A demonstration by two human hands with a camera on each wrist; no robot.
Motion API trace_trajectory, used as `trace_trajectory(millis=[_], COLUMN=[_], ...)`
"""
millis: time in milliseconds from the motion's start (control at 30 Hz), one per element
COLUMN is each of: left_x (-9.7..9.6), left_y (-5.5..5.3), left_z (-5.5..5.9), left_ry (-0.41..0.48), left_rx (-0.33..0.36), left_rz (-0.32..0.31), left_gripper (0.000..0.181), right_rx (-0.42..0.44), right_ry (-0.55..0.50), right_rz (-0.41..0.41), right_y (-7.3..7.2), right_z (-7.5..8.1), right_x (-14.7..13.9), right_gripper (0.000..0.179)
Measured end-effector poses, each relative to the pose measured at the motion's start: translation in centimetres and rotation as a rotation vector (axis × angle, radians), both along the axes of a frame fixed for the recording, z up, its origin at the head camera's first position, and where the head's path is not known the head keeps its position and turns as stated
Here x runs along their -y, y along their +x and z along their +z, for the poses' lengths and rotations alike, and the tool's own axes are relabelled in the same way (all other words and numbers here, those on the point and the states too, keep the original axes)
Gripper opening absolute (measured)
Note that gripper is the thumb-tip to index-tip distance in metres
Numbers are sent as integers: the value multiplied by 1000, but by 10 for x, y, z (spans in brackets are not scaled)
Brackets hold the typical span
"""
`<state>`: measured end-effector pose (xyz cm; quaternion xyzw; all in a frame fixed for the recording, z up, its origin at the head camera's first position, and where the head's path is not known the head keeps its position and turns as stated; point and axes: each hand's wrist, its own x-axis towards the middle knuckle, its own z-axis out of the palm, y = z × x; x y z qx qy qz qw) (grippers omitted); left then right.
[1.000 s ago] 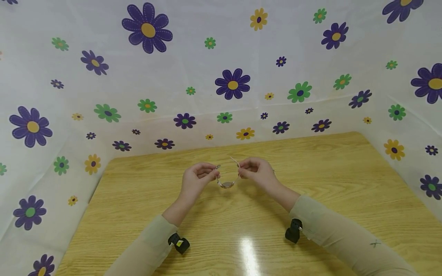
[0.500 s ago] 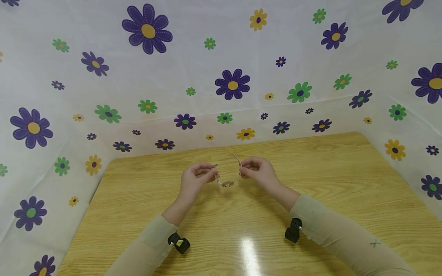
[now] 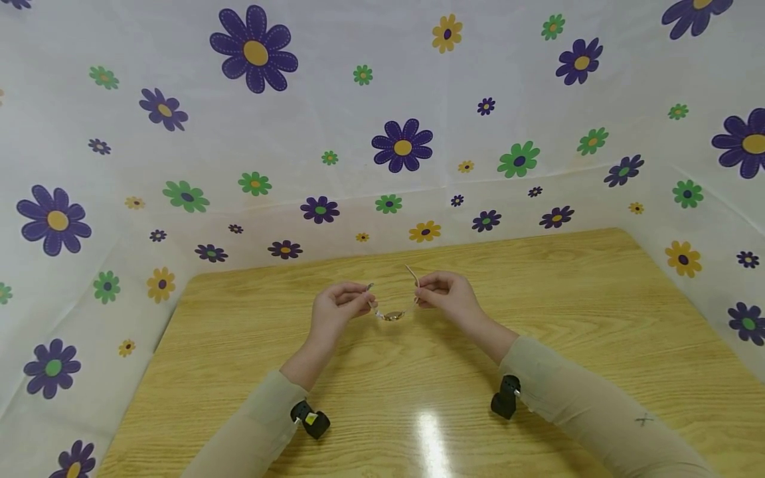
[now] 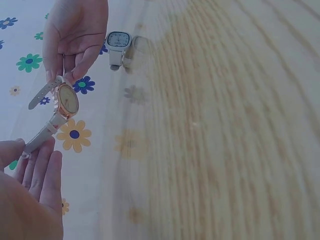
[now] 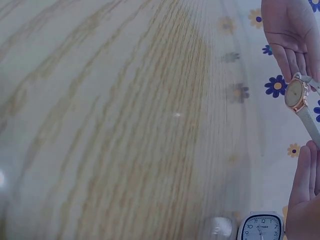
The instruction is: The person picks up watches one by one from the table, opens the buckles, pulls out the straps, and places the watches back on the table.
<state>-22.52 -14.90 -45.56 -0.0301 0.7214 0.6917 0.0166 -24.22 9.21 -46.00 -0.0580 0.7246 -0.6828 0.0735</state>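
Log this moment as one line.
left hand: pinches strap | right hand: pinches strap's other half | watch: unfastened, held above table

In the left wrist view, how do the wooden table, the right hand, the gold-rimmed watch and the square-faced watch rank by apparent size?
1. Wooden table, cut off by the frame
2. Right hand
3. Gold-rimmed watch, strap included
4. Square-faced watch

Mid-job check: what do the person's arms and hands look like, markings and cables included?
The left hand and right hand are ungloved. The pale beige fabric sleeves are long; the right one has a dark X-shaped mark. Each sleeve's wrist end bears a blocky black camera, the left one with a yellow patch. No cables are visible.
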Motion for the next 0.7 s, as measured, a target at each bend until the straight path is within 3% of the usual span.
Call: trace_trajectory(millis=[467, 700], left_x=[1, 1], left_y=[-4, -4], left_z=[-5, -7], left_ry=[11, -14], left_rx=[40, 54], left_rz=[40, 73], left_gripper=[21, 19], right_rx=[27, 66], right_ry=[54, 131], right_rz=[-26, -38], right_y=[-4, -8], right_z=[-1, 0], right_x=[3, 7], right_gripper=[27, 18])
